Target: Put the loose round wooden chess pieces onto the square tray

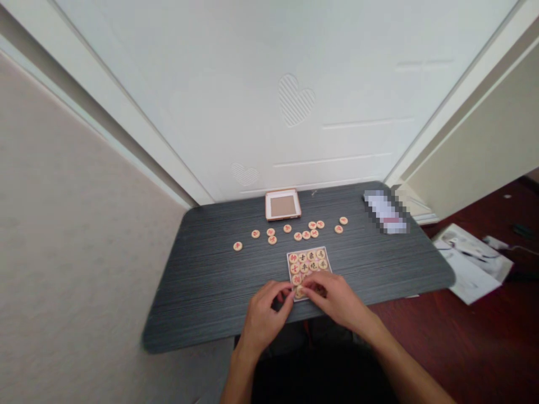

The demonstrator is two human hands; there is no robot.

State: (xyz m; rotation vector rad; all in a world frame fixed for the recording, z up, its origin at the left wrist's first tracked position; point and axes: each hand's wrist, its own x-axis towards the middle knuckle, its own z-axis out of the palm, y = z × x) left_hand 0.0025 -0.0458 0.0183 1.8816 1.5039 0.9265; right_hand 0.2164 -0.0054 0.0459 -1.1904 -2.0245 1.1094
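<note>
A small square box (308, 267) lies on the dark grey table (210, 280), filled with rows of round wooden chess pieces. Both hands meet at its near edge. My left hand (266, 315) has its fingers curled, the tips pinching at a piece (300, 291) in the front row. My right hand (333, 300) is curled over the box's near right corner, fingertips touching the same piece. Several loose pieces (306, 234) with red marks lie scattered in a line beyond the box.
An empty box lid (283, 205) sits at the table's far edge against a white door (295, 101). A blurred packet (386, 212) lies at the far right corner. Papers (467, 261) rest on the dark red floor to the right.
</note>
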